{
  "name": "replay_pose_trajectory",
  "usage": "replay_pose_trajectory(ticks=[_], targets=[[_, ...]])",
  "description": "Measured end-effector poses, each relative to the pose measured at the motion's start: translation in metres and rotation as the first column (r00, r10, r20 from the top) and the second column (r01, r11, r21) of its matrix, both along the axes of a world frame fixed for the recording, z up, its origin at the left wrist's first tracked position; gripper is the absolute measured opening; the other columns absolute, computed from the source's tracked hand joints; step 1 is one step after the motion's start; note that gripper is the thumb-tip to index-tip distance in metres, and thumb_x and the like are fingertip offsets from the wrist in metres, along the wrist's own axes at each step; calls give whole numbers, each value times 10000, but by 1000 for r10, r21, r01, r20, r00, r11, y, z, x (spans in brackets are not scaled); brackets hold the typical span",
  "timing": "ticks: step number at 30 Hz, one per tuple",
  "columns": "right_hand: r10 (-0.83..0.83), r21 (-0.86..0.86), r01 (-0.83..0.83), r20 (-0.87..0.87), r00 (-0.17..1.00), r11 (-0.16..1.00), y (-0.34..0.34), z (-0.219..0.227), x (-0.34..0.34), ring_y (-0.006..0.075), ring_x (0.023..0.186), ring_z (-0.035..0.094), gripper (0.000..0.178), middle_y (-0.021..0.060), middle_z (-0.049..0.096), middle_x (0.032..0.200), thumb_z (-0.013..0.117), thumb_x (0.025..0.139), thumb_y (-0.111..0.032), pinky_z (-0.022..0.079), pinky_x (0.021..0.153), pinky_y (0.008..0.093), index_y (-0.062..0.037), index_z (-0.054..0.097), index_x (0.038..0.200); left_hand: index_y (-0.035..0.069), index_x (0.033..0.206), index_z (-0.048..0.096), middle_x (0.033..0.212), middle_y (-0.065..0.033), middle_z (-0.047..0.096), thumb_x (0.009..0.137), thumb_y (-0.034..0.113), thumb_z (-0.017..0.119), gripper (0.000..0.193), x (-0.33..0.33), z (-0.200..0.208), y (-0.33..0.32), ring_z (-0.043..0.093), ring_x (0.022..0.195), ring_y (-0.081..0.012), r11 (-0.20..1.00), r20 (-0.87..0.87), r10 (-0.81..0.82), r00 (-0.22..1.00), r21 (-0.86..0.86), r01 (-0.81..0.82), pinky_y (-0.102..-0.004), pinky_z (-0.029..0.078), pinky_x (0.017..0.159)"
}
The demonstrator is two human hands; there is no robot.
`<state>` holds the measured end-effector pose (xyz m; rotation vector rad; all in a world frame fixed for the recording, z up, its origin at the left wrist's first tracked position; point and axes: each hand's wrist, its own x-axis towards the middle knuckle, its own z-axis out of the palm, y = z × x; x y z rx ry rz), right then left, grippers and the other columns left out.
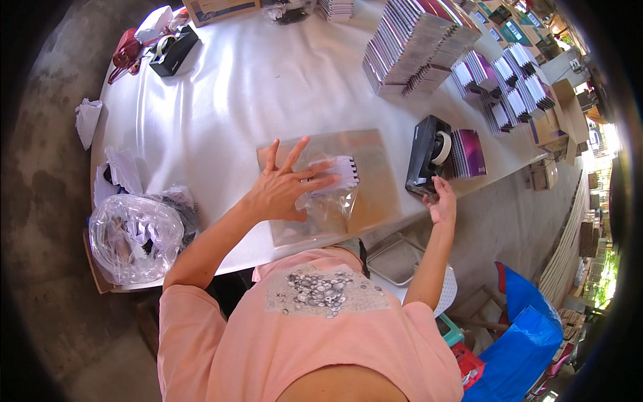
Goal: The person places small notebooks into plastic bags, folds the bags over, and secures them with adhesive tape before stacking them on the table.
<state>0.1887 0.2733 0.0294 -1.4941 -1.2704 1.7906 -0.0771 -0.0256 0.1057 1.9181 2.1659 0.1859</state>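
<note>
My left hand (pixel 287 186) lies with fingers spread over a small spiral notebook (pixel 345 171) with a pale cover and black binding. Clear plastic film (pixel 338 208) wraps the notebook and shows loose below it. Both rest on a brownish, see-through flat sheet (pixel 378 177) near the table's front edge. At the near end of a black tape dispenser (pixel 422 151), my right hand (pixel 442 203) has its fingers bent together at the tips. Whatever they pinch is too small to make out. A roll of tape (pixel 441 147) sits in the dispenser.
A purple notebook stack (pixel 469 153) stands right of the dispenser. Tall notebook piles (pixel 408 50) and smaller stacks (pixel 502 87) fill the far right. Far left is another tape dispenser (pixel 174 52). A clear plastic bag (pixel 136 238) bulges at the near left corner of the white-covered table (pixel 221 127).
</note>
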Motion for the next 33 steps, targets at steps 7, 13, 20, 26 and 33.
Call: replay_pose_trajectory(ticks=[7, 13, 20, 26, 33], targets=[[-60, -10, 60, -365, 929, 998, -14, -40, 33, 189, 1078, 470, 170, 2, 527, 1201, 670, 840, -244, 456, 875, 573, -119, 659, 956, 432, 1379, 339, 1492, 129, 257, 512, 345, 784, 979, 1, -2, 1, -21, 1418, -322, 1000, -21, 4, 1000, -11, -4, -702, 20, 1027], [-160, 665, -244, 486, 859, 706, -35, -25, 22, 150, 881, 555, 198, 75, 619, 1001, 710, 795, -238, 475, 728, 361, -55, 714, 872, 437, 1373, 348, 1493, 128, 254, 525, 340, 775, 955, -1, -1, 0, -9, 1417, -321, 999, -47, 7, 999, 44, -5, -703, 63, 1023], [680, 287, -714, 221, 699, 639, -79, 99, -76, 50, 472, 464, 530, 64, 652, 677, 624, 807, -75, 318, 382, 203, -69, 462, 1312, 490, 1355, 338, 1508, 120, 206, 490, 372, 818, 996, -3, 0, -1, -1, 1411, -343, 998, -54, -58, 997, 2, 58, -706, 92, 1020], [941, 157, -954, 188, 281, 254, -99, 118, -152, 98, 506, 500, 877, 86, 653, 705, 650, 760, -70, 407, 474, 241, -105, 140, 1472, 540, 1341, 317, 1512, 122, 193, 518, 407, 815, 971, -3, 5, -2, -27, 1411, -341, 997, -82, -71, 994, -41, 68, -708, 94, 1022], [700, 246, -968, 681, 215, 58, -106, 91, -180, 238, 671, 659, 937, 130, 657, 698, 720, 705, -100, 473, 558, 329, -168, 177, 1466, 569, 1347, 257, 1505, 111, 216, 496, 457, 812, 1023, -4, 6, 1, -51, 1408, -356, 993, -126, -111, 986, -64, 104, -722, 56, 1029]])
